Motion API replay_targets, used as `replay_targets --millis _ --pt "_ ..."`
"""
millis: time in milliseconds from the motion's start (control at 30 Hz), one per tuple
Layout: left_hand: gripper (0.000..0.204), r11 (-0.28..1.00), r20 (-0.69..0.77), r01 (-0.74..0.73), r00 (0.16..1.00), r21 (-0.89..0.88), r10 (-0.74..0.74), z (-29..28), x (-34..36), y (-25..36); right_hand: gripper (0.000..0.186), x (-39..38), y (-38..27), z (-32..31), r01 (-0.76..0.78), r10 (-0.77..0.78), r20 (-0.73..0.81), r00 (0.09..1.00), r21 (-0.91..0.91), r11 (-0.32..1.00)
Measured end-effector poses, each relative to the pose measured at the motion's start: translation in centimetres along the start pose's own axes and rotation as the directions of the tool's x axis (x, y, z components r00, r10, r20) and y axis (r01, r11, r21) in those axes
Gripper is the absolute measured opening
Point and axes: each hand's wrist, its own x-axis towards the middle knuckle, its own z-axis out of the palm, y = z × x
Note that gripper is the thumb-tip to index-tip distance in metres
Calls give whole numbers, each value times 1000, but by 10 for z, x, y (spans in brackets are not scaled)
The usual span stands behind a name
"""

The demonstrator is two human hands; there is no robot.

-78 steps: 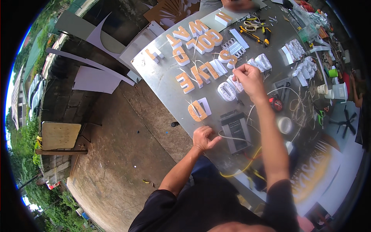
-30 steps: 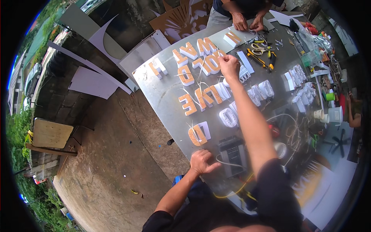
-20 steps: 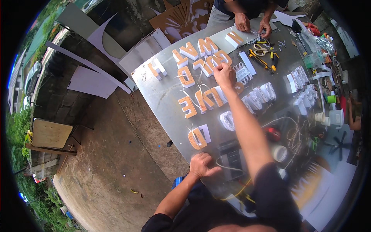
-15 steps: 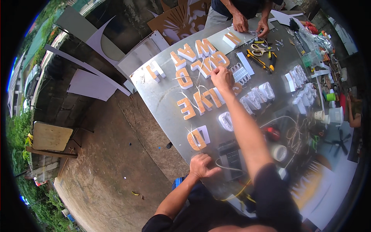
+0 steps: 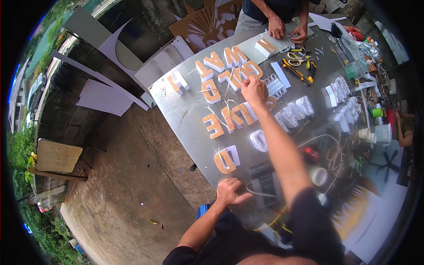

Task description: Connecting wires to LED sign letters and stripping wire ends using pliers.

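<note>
Several letter-shaped blocks with orange-brown faces and white sides stand in rows on a metal table (image 5: 174, 119). Thin white wires trail from many of them. My right hand (image 5: 255, 91) reaches over the middle rows, its fingers closed beside a curved letter block (image 5: 252, 69). Whatever lies between those fingertips is too small to make out. Down at the near edge of the table rests my left hand (image 5: 229, 191), thumb stretched out and nothing held. Just beyond it sits a rounded letter block (image 5: 224, 161) with a white piece behind it.
Across the table a co-worker's hands (image 5: 277, 27) handle something small. Pliers and scissors (image 5: 297, 58) lie near them. White letter shells (image 5: 293, 112), a dark box (image 5: 263, 185), a tape roll (image 5: 318, 176) and tangled cable (image 5: 338, 154) occupy the right side.
The co-worker's hands have shifted slightly over the small thing they handle. My two hands stay almost where they were.
</note>
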Motion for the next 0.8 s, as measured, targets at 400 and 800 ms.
replay_targets --millis 400,800 --pt "58 990 -116 -90 990 -111 77 11 -2 -7 14 -183 -86 -263 217 -624 66 779 905 366" --pt "53 994 -30 -30 999 -107 27 29 -14 -11 19 -319 -69 -419 269 -319 -35 947 628 730"
